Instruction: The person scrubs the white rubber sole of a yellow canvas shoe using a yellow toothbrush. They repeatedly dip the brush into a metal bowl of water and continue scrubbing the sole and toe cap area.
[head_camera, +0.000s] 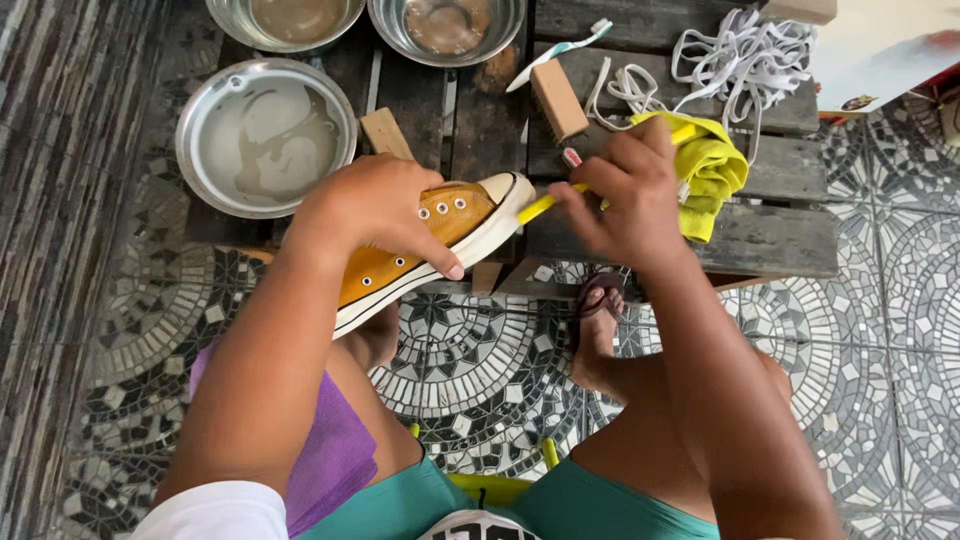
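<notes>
Left hand (375, 215) clasps canvas sneaker (425, 250); right hand (620, 195) pinches yellow toothbrush (545, 203) w/ rubber toe

Dark weathered wooden pallet (780, 240) as low table; grey mosaic-patterned tile floor (480, 360) beneath and right of it; striped floor band (60, 200) left; daylight.

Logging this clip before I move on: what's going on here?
A seated person holds a mustard-yellow sneaker in the left hand and presses a yellow-handled toothbrush, gripped in the right hand, against its white toe edge. This happens over a dark wooden pallet bearing three metal bowls of cloudy water, a wooden scrub brush, loose white laces and a yellow cloth.
</notes>
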